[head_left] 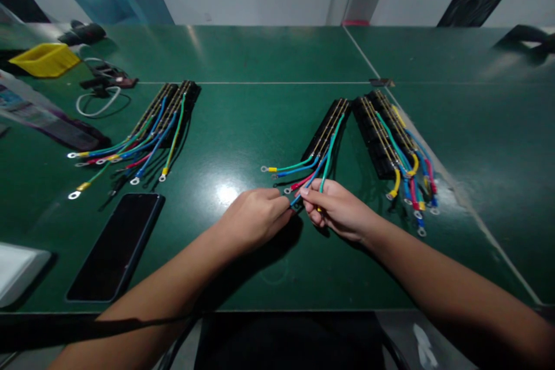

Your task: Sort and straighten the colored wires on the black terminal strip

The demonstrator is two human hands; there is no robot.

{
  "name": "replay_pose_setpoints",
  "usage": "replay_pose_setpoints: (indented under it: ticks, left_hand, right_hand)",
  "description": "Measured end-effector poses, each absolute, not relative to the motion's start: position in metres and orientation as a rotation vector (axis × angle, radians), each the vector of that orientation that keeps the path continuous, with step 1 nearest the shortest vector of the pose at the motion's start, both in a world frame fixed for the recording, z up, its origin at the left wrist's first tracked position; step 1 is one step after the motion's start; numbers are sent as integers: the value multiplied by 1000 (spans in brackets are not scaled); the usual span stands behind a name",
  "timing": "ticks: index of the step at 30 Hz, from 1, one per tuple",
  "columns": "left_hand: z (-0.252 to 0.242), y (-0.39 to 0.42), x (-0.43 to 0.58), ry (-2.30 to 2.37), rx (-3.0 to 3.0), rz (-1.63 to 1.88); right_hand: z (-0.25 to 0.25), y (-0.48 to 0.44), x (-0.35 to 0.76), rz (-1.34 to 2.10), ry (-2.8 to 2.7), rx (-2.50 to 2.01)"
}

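A black terminal strip point(328, 127) lies in the middle of the green table point(260, 58), with green, blue and red wires point(312, 169) running from it toward me. My left hand point(254, 218) is closed in a pinch on the end of a blue wire. My right hand point(336, 208) is closed round the ends of the green and blue wires, right beside the left. The fingertips of both hands almost touch over the wire ends.
Another wired terminal strip point(381, 133) lies to the right, and a third point(167, 113) at the left with loose ring-tipped wires. A black phone point(117, 245) lies near the front left. A yellow tray point(45, 59) and a white cable point(97, 105) sit far left.
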State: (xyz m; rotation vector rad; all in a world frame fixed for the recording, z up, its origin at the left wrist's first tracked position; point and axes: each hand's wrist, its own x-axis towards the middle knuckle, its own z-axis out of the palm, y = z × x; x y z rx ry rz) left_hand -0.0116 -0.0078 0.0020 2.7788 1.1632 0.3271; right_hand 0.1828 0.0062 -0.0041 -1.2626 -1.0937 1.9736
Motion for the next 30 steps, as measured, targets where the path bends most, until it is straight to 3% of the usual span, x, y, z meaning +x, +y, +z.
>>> replay_pose_setpoints:
  ticks: [13, 30]
  left_hand:
    - [-7, -7, -15, 1238, 2645, 518]
    - [-2, -7, -13, 1116, 2703, 435]
  right_hand:
    - [-3, 5, 184, 1982, -1054, -1214]
    - [-5, 5, 183, 1970, -1071, -1178]
